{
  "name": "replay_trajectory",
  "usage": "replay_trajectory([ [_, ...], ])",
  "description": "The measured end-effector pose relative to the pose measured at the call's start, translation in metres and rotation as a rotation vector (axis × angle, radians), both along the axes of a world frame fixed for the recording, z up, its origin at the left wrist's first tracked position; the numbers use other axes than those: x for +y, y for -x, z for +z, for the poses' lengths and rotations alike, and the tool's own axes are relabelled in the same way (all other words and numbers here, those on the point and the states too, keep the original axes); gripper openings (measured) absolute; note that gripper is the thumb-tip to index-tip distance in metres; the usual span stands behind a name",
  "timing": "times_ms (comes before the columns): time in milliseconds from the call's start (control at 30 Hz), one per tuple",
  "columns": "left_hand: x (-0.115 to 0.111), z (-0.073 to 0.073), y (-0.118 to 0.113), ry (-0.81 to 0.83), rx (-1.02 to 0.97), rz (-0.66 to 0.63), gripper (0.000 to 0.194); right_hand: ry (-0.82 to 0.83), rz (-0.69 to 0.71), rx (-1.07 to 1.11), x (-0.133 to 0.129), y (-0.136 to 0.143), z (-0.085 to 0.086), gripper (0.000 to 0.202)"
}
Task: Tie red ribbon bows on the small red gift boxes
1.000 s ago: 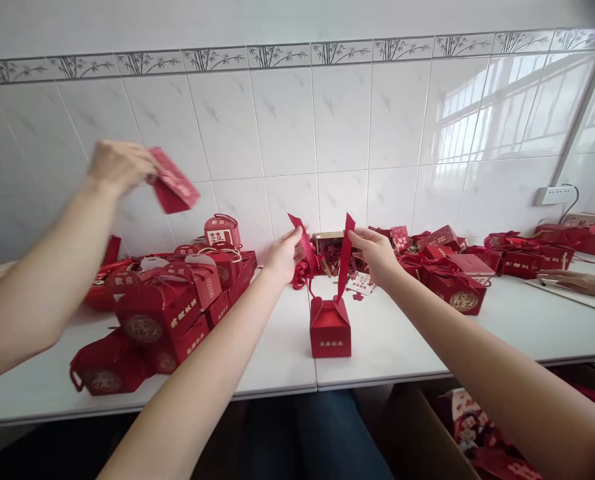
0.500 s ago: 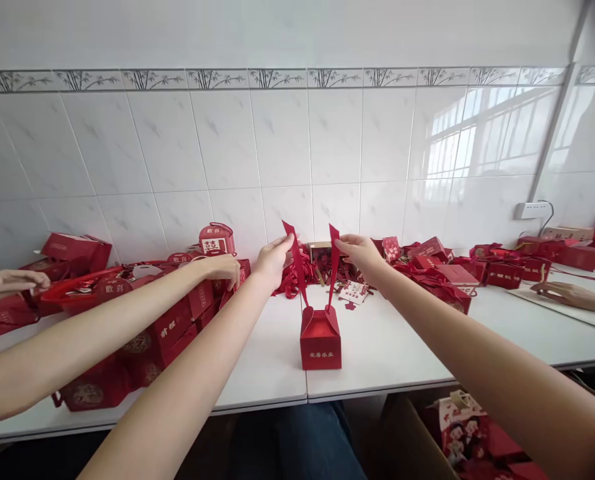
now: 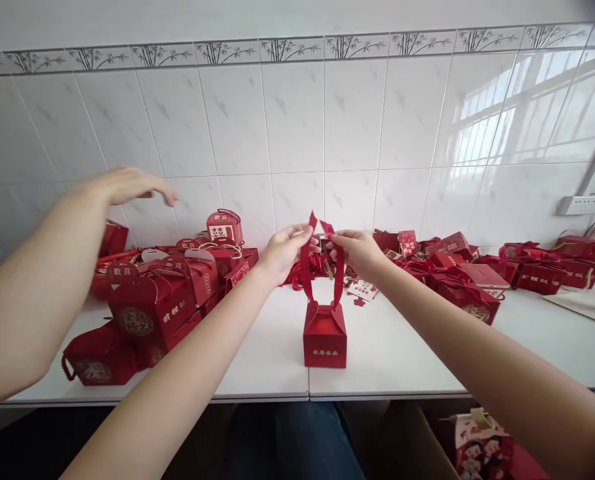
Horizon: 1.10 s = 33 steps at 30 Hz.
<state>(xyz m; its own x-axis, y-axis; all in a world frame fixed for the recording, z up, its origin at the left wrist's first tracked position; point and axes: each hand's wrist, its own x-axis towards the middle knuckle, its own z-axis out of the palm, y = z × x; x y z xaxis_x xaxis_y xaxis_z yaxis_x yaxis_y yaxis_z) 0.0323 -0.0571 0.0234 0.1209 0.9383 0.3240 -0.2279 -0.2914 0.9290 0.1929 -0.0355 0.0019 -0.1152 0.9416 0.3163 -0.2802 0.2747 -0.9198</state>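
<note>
A small red gift box with pale lettering stands upright on the white table, straight ahead of me. Its red ribbon comes up from the top in two strands. My left hand pinches the left strand near its end, and my right hand pinches the right strand. Both hands are above the box, a little apart, with the two slanted ribbon tips sticking up close together between them.
Several red boxes are piled on the left, below another person's arm. More boxes and ribbons lie on the right. Loose ribbons and cards lie behind my box. An open carton stands below the table edge.
My hands have moved closer together, bringing the ribbon ends nearly together above the box. The other person's arm on the left has lifted away from the pile. My view has shifted slightly.
</note>
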Motion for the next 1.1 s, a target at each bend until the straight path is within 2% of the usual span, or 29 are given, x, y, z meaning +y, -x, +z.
replay_trajectory([
  [133,0.0,-0.004,-0.004,0.0,0.138,-0.013,0.027,-0.064,0.119,-0.063,-0.004,0.004,-0.008,0.009],
  [300,0.002,-0.009,-0.002,0.014,0.274,-0.037,0.046,-0.131,0.243,-0.047,-0.009,0.0,-0.016,0.022],
  [400,0.002,-0.011,-0.001,0.031,0.317,-0.071,0.044,-0.159,0.245,-0.036,-0.003,-0.002,-0.022,0.03],
  [533,0.006,-0.016,0.002,0.097,0.283,-0.129,0.03,-0.221,0.245,-0.078,0.004,-0.011,-0.03,0.028],
  [600,0.01,-0.019,0.004,0.134,0.237,-0.158,0.025,-0.355,0.213,-0.218,0.005,-0.018,-0.033,0.022],
  [667,0.015,-0.023,0.006,0.155,0.184,-0.169,0.021,-0.627,0.101,-0.467,0.005,-0.026,-0.035,0.017],
  [733,0.017,-0.026,0.006,0.161,0.147,-0.173,0.02,-0.922,-0.069,-0.7,0.005,-0.031,-0.036,0.02],
  [800,0.017,-0.028,0.005,0.161,0.122,-0.188,0.022,-1.081,-0.204,-0.797,0.005,-0.031,-0.038,0.025],
  [833,0.016,-0.03,0.003,0.146,0.119,-0.191,0.024,-1.107,-0.239,-0.8,0.004,-0.029,-0.04,0.025],
  [867,0.014,-0.031,0.002,0.111,0.132,-0.178,0.028,-1.095,-0.26,-0.773,0.003,-0.026,-0.042,0.024],
  [933,0.009,-0.034,0.0,-0.031,0.253,-0.081,0.045,-0.955,-0.312,-0.649,0.0,-0.021,-0.046,0.019],
  [1033,0.0,-0.036,0.006,-0.362,0.607,0.226,0.066,-0.582,-0.449,-0.521,-0.007,-0.024,-0.05,0.031],
  [1100,-0.002,-0.037,0.021,-0.534,0.78,0.448,0.062,-0.379,-0.508,-0.639,-0.012,-0.038,-0.052,0.04],
])
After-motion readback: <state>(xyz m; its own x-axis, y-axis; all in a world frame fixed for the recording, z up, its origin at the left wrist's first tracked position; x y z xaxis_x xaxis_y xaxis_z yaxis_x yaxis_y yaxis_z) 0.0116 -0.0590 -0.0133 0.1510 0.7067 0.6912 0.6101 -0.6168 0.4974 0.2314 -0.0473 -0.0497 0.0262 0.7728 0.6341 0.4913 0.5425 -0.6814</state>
